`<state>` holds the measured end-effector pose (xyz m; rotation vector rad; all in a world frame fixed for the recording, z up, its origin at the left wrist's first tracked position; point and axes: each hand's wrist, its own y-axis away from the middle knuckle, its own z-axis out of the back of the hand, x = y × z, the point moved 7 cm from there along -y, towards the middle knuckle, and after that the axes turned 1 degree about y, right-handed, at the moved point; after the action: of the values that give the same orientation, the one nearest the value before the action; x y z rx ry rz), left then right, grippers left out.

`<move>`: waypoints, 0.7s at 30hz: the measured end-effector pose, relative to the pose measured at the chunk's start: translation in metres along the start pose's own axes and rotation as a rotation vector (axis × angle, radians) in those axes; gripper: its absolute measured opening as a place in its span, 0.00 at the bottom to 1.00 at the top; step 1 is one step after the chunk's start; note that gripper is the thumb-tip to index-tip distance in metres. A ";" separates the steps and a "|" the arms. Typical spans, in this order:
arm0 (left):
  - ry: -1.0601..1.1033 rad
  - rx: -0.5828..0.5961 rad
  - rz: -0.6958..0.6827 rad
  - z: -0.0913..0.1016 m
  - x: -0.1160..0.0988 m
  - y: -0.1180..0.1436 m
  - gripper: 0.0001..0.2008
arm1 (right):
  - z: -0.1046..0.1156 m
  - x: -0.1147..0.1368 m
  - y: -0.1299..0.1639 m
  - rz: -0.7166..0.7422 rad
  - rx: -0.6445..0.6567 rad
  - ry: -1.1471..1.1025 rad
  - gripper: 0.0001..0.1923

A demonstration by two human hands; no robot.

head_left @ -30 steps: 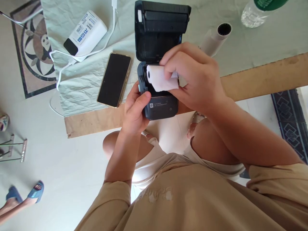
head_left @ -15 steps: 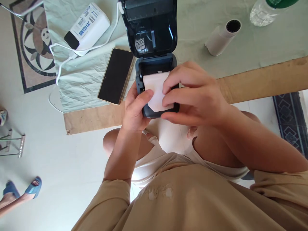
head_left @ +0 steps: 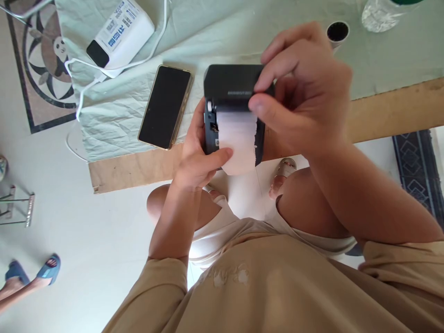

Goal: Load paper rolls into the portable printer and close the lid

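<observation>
White device (head_left: 137, 39): beyond and left of phone (head_left: 165, 107).
Left hand (head_left: 196, 164): just right of phone; I grip the printer (head_left: 260, 143), thumb on its paper strip (head_left: 237, 138).
Printer: right of phone, lid (head_left: 231, 82) part-closed.
Right hand (head_left: 308, 88): farther right of phone; my thumb and fingers pinch the lid.

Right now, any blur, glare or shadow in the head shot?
Head view: right hand looks slightly soft; small lettering on the black lid is too blurred to read; shade darkens the paper strip just under the lid; pale shorts wash out nearly white at one edge.
</observation>
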<state>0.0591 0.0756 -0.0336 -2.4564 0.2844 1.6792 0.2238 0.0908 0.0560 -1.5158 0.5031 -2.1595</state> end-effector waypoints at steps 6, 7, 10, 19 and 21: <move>0.040 -0.016 -0.051 -0.001 -0.005 -0.003 0.36 | -0.012 -0.008 0.006 -0.079 0.245 0.041 0.06; 0.052 -0.007 -0.072 -0.003 -0.008 -0.003 0.35 | -0.012 -0.008 0.006 -0.079 0.251 0.006 0.07; 0.077 -0.042 -0.106 -0.007 -0.016 0.001 0.30 | -0.015 -0.009 0.009 -0.120 0.257 -0.167 0.15; 0.050 -0.170 0.007 -0.009 -0.018 0.011 0.19 | -0.041 -0.032 0.021 -0.384 0.405 -0.468 0.37; 0.029 -0.180 0.021 -0.008 -0.018 0.010 0.20 | -0.041 -0.034 0.021 -0.385 0.416 -0.485 0.38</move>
<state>0.0572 0.0653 -0.0144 -2.6155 0.1701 1.7495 0.1982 0.0939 0.0043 -1.8993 -0.4052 -1.8786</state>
